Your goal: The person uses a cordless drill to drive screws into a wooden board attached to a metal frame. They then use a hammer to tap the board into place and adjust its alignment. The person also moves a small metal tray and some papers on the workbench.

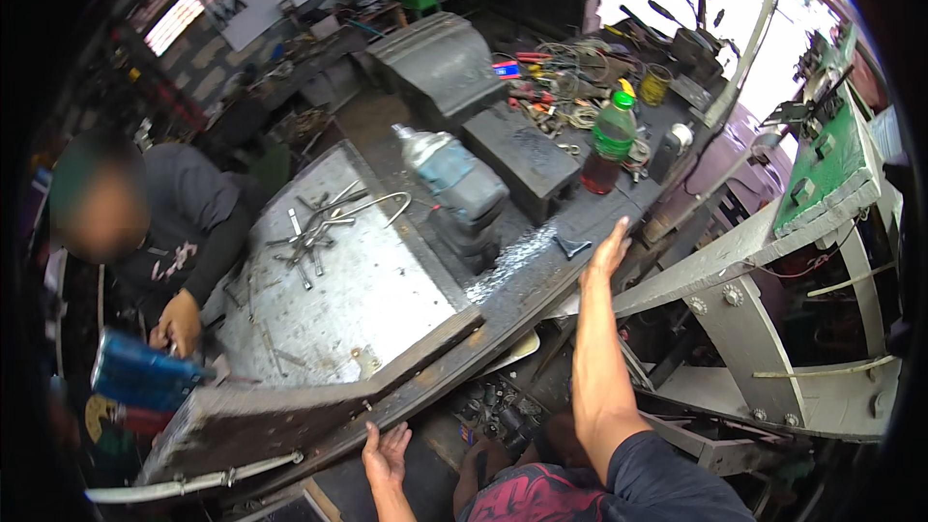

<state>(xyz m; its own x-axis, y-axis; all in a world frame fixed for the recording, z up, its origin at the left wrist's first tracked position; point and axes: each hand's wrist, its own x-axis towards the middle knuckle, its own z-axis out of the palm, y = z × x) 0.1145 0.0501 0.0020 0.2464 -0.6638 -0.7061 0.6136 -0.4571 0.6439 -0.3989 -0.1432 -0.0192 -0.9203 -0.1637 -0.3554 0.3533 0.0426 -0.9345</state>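
Note:
My right hand [606, 251] reaches out to the edge of the dark workbench [541, 282], its fingers stretched and holding nothing. Just left of it a small dark forked metal piece [572, 248] lies on the bench top. My left hand [389, 454] is low in front of the bench's near edge, palm up and fingers apart, also without anything in it. Whether it touches the edge I cannot tell. Beyond my right hand stands a plastic bottle [609, 147] with a green cap and red liquid.
A worn clear jug [454, 174] stands beside a dark metal block [522, 157]. Several socket wrenches [314, 227] lie on a pale metal plate [387, 295]. At left a co-worker's hand [179, 324] is by a blue blocky object [145, 370]. A white metal frame [744, 329] rises at right.

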